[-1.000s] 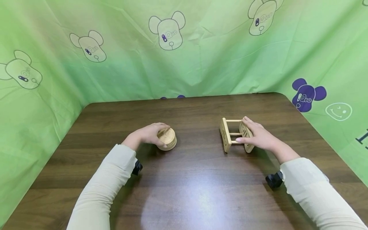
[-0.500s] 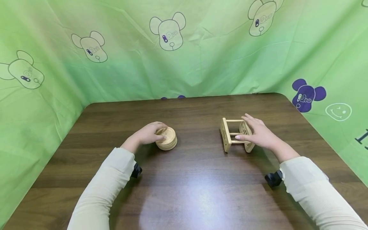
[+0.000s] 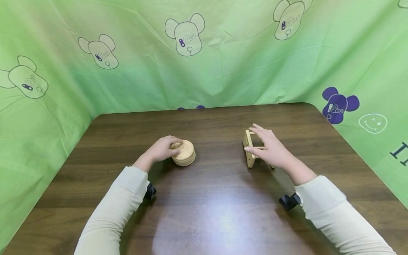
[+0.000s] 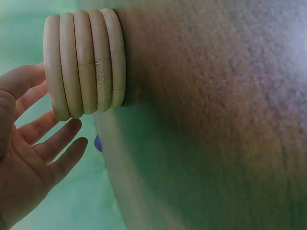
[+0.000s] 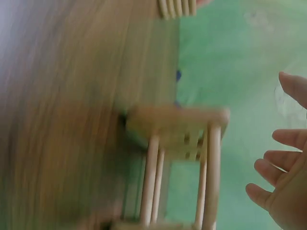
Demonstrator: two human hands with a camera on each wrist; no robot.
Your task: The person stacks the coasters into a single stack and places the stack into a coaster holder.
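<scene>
A stack of several round wooden coasters (image 3: 187, 157) sits flat on the table to the left of centre. My left hand (image 3: 160, 148) is at its top, thumb and fingertips over the uppermost disc. In the left wrist view the thumb meets the top of the coasters (image 4: 86, 67), while the other fingers (image 4: 60, 141) spread loosely beside it. On the right stands a wooden rack (image 3: 249, 156), two slotted end panels joined by round rods. Over it hovers my right hand (image 3: 272, 148), fingers apart and holding nothing, hiding the rack's right end. The right wrist view shows those fingers (image 5: 259, 195) away from the rods.
Both objects rest on a dark wood-grain table (image 3: 204, 212), its far edge against a green printed curtain (image 3: 223, 78). Bare tabletop lies between the coasters and the rack. Black wrist cameras (image 3: 289, 202) hang under both sleeves.
My right hand has shifted left across the rack, from its right end panel toward the left one. My left hand has drawn slightly back from around the coasters. Rack and coasters stay in place.
</scene>
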